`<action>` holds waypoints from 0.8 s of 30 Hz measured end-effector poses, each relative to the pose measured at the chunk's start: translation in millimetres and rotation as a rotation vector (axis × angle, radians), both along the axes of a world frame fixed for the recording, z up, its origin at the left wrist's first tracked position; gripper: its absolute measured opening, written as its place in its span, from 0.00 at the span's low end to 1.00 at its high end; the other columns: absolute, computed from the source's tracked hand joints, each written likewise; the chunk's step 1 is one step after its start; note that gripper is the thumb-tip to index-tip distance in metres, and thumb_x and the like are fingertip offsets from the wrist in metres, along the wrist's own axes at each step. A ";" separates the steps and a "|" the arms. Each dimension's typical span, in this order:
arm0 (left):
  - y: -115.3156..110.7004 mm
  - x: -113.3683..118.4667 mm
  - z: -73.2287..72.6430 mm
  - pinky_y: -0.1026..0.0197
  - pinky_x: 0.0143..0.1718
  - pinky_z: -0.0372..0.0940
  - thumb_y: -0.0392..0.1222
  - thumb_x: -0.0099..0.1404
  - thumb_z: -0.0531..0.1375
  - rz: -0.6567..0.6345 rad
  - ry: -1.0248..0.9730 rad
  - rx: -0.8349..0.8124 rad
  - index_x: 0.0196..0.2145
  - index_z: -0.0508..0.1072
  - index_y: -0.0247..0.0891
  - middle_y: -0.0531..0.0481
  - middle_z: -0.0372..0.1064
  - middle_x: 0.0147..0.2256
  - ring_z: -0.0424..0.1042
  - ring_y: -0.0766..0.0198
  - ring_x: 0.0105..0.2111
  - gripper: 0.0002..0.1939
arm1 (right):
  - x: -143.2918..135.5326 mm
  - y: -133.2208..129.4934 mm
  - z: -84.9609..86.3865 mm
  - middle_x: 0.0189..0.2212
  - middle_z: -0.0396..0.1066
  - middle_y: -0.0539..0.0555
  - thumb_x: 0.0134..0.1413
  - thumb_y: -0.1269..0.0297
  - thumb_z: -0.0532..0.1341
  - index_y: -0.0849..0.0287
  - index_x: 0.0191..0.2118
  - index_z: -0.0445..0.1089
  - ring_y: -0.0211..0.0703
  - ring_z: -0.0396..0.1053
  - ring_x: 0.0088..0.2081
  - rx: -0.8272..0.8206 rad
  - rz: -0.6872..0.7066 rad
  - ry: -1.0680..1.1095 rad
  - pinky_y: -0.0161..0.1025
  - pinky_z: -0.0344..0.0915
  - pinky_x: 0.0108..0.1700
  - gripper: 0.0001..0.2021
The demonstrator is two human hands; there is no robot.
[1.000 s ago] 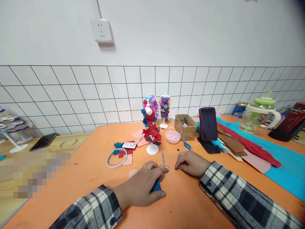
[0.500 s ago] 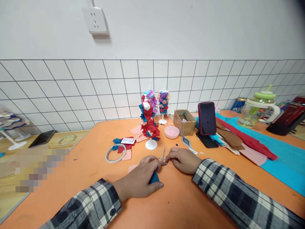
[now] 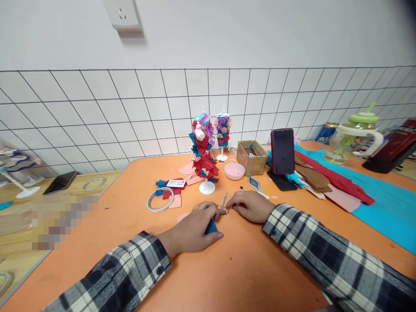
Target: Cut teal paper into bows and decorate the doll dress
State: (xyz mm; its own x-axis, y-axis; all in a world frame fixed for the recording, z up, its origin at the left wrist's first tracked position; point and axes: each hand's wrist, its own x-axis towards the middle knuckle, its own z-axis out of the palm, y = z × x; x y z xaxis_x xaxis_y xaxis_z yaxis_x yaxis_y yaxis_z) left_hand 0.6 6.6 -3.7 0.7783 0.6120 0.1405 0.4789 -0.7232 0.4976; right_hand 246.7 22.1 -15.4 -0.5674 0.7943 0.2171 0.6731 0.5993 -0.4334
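Observation:
Bent over a piece of dark blue paper [image 3: 211, 227], my left hand [image 3: 196, 227] presses it down on the orange table [image 3: 247, 268]. Small scissors [image 3: 225, 198] lie at the fingertips of both hands, blades pointing away from me. My right hand [image 3: 250, 205] rests on the table with curled fingertips close to the scissor handles; whether it holds anything is hidden. Just beyond the hands stands a small dress form [image 3: 204, 162] in red ruffles with blue bits, on a white round base.
Behind are another decorated form [image 3: 223, 130], a pink bowl [image 3: 234, 171], a cardboard box [image 3: 252, 157] and a propped phone [image 3: 282, 151]. A tape roll [image 3: 160, 199] lies left, near paper scraps [image 3: 175, 200]. Coloured crepe paper [image 3: 383, 216], a jug [image 3: 352, 138] and grey-handled tweezers [image 3: 255, 184] are right.
The view has tilted down slightly, so everything sits higher in the picture. Both hands keep nearly the same place, with the right fingertips slightly farther from the scissor handles.

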 end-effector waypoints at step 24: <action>-1.9 -0.7 -1.1 0.48 0.52 0.61 0.42 0.59 0.62 0.000 -0.024 0.043 0.41 0.63 0.42 0.44 0.64 0.48 0.59 0.52 0.53 0.14 | -4.0 -7.0 14.3 0.42 0.73 0.51 0.63 0.66 0.52 0.40 0.51 0.72 0.43 0.71 0.38 0.162 0.024 -0.423 0.37 0.57 0.32 0.17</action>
State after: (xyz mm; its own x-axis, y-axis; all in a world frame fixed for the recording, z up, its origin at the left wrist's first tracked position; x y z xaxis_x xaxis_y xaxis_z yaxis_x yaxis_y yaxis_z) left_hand -0.1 4.7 -4.8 0.7743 0.6050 0.1855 0.4670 -0.7441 0.4777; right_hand 242.7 15.1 -1.1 -0.6509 0.7547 0.0822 0.7559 0.6543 -0.0225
